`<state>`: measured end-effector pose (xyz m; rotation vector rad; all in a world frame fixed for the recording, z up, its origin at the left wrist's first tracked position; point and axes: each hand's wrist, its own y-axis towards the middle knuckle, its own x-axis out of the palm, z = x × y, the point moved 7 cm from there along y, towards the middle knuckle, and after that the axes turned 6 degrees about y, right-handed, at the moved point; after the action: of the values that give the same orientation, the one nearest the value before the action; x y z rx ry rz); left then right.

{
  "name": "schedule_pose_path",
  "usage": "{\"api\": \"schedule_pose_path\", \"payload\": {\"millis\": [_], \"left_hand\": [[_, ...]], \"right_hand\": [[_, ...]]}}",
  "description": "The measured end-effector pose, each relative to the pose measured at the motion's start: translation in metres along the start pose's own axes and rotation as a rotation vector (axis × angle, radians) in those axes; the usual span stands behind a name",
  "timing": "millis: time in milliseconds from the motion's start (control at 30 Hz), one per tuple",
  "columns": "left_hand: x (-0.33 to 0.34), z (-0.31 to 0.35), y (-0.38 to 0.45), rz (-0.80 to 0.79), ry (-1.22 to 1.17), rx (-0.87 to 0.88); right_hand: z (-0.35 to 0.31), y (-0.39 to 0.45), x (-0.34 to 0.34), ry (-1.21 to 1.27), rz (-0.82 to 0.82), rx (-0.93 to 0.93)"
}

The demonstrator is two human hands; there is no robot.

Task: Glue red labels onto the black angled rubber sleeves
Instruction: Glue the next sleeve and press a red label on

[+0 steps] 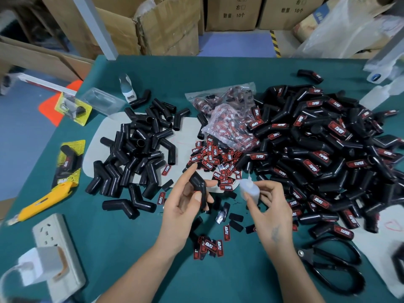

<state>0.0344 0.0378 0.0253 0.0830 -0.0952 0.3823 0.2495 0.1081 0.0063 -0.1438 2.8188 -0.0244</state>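
My left hand (pixel 185 201) holds one black angled rubber sleeve (pixel 198 186) between thumb and fingers above the green table. My right hand (pixel 267 203) grips a small translucent glue bottle (pixel 249 190), its thin nozzle pointing up and left toward the sleeve. Loose red labels (pixel 215 159) lie scattered just beyond both hands, and a few more red labels (pixel 209 248) sit near my left wrist. A pile of bare sleeves (pixel 135 149) lies to the left on a grey mat. A large heap of labelled sleeves (pixel 323 147) fills the right side.
A plastic bag of labels (pixel 229 119) sits at the centre back. A yellow utility knife (pixel 43 202) and a power strip (pixel 56 252) lie at the left. Black scissors (pixel 334 270) rest at the lower right. Cardboard boxes (pixel 166 25) stand behind the table.
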Motion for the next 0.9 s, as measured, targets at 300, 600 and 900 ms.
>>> {"api": "schedule_pose_path", "payload": {"millis": [300, 600, 900], "left_hand": [[0.009, -0.004, 0.000, -0.088, -0.053, -0.037], [0.015, -0.004, -0.005, -0.042, -0.120, -0.149], [0.048, -0.002, -0.027, -0.033, -0.348, -0.259]], "right_hand": [[-0.005, -0.002, -0.005, -0.001, 0.014, -0.041], [-0.044, -0.068, -0.020, -0.098, 0.289, -0.589], [-0.032, -0.073, 0.029, -0.076, 0.059, -0.249]]}}
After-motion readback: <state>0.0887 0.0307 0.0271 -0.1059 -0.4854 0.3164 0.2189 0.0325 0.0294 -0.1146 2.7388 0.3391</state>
